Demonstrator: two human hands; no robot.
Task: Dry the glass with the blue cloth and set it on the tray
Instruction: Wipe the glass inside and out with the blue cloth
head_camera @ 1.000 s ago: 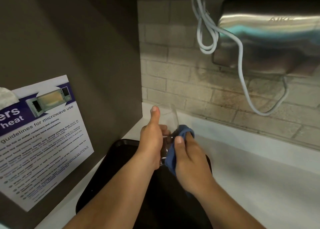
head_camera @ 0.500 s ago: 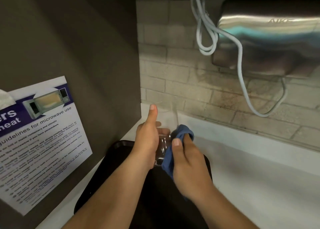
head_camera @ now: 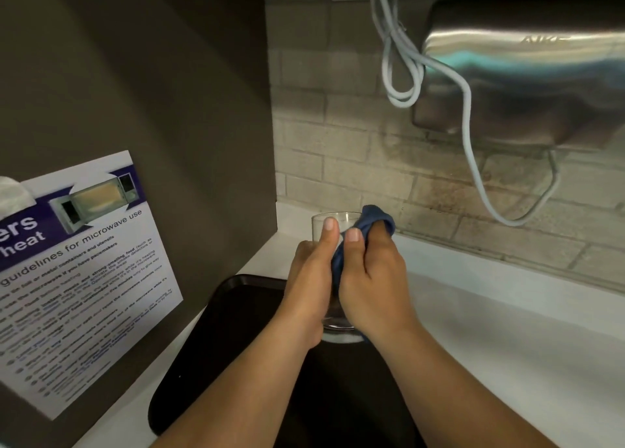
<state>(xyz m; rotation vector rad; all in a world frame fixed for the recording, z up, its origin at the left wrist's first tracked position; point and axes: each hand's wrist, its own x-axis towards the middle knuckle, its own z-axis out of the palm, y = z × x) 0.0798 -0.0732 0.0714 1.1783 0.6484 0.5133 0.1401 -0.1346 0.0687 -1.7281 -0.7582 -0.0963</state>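
A clear drinking glass (head_camera: 341, 222) is held upright above the black tray (head_camera: 220, 339). My left hand (head_camera: 309, 288) grips its left side, thumb laid up along the wall near the rim. My right hand (head_camera: 372, 285) presses the blue cloth (head_camera: 373, 219) against the glass's right side; the cloth bunches over the rim and runs down between my two hands. The base of the glass shows below my palms; its middle is hidden by my hands.
The tray lies on a white counter (head_camera: 507, 346). A dark panel with a microwave guidelines poster (head_camera: 77, 278) rises at the left. On the brick wall (head_camera: 338, 143) behind hang a steel hand dryer (head_camera: 524, 85) and looped white cables (head_camera: 399, 68).
The glass has been raised and turned more upright. My right hand slid the cloth up to the rim, and both hands have closed in around the glass.
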